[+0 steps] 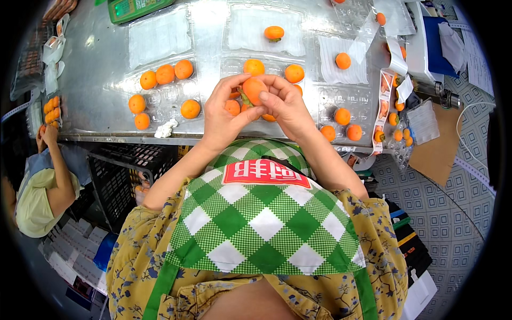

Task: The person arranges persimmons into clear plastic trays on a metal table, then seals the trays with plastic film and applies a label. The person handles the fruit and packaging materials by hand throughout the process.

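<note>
My left hand (224, 109) and my right hand (285, 109) both grip one orange persimmon (253, 89) with a green calyx, at the middle of the steel table's near part. Beneath them, more persimmons (254, 67) lie on a clear plastic tray, partly hidden by my hands. Another dimpled tray (165, 96) with orange fruit is to the left, with a crumpled white scrap (166, 128) beside it. A third tray (360, 101) with a few persimmons is to the right. Behind them, a single fruit (274, 32) rests on a white-lined tray (240, 29).
A green scale (130, 8) stands at the back left. A co-worker (48, 186) works at the left end of the table (101, 90). A black crate (112, 184) is below it. A white machine (418, 37) and brown cardboard (442, 160) are at the right.
</note>
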Available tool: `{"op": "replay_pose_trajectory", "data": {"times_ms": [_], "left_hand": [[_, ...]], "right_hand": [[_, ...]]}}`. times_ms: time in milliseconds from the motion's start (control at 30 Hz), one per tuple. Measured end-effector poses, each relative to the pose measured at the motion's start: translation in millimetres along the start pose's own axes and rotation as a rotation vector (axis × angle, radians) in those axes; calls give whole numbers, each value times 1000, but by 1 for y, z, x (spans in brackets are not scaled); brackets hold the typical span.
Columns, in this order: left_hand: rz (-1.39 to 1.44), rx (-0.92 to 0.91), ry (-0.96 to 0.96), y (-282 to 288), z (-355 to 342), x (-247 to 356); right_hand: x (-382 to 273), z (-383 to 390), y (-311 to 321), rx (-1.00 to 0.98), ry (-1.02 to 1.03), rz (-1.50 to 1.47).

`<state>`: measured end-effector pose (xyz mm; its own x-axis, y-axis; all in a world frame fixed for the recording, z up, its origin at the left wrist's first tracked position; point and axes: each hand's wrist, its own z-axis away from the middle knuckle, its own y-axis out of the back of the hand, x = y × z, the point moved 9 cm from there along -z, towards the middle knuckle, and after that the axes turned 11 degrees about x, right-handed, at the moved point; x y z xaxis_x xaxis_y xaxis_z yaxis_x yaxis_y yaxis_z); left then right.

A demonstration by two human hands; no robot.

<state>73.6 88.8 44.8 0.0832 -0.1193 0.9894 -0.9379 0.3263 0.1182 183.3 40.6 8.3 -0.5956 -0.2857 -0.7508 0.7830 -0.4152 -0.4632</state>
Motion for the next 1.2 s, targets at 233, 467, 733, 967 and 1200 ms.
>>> {"op": "replay_pose_trajectory", "data": {"times_ms": [233,467,733,967,1200], "left_hand": [[646,-24,581,-10,19,-37],[825,-93,839,-27,33,-37],[1203,-320,1075,-47,54,-49],[892,-185,1077,-46,52,-56],[621,-151,815,-34,51,-53]], "right_hand": [[-12,6,1,-5,94,200],[-20,8,6,-62,252,330],[-34,20,-17,-146,477,589],[-30,25,-6,48,521,880],[-39,33,-1,207,754,1047]]}}
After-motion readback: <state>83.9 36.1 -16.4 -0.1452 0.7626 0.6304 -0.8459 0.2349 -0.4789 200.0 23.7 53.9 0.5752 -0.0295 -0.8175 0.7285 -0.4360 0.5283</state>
